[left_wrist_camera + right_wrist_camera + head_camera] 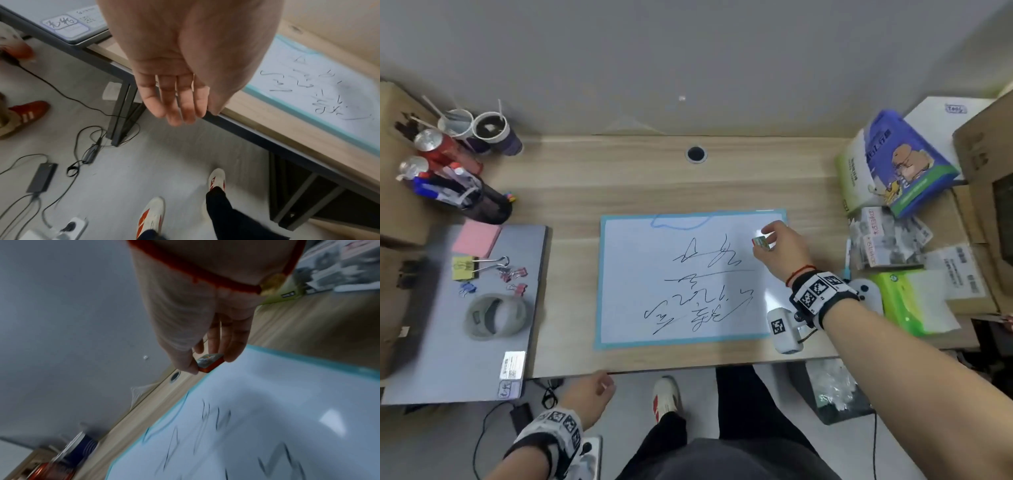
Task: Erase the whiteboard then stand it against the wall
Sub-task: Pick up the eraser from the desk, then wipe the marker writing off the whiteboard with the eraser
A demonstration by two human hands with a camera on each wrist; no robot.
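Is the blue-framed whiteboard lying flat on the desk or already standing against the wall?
Lying flat. The blue-framed whiteboard rests face up on the wooden desk, clear of the wall, black writing still on it.

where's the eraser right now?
In the head view the eraser is pinched in the right hand, above the upper-right part of the whiteboard, just right of the top line of writing.
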